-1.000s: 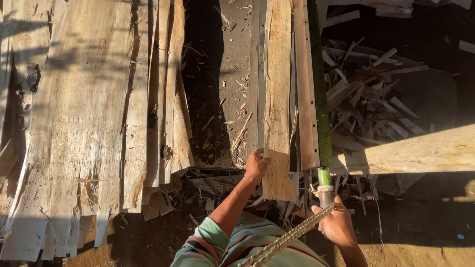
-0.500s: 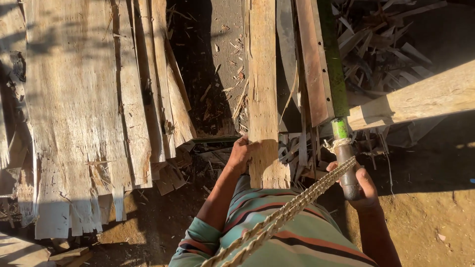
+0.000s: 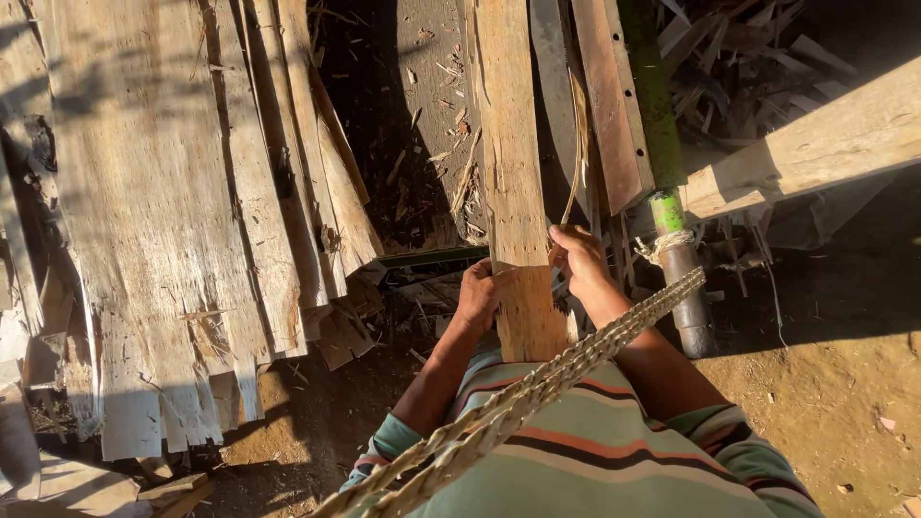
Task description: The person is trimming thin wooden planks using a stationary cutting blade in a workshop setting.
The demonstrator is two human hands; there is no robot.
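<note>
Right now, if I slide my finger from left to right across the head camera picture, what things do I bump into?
Pile of split wooden slats → left hand → upright wooden plank → right hand → green pole with a grey handle → pale wooden beam → bare dirt ground.

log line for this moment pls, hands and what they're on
left hand: grips left edge of wooden plank | right hand: fingers pinch thin strip at plank's right edge | beside: green-handled tool, stacked boards
</note>
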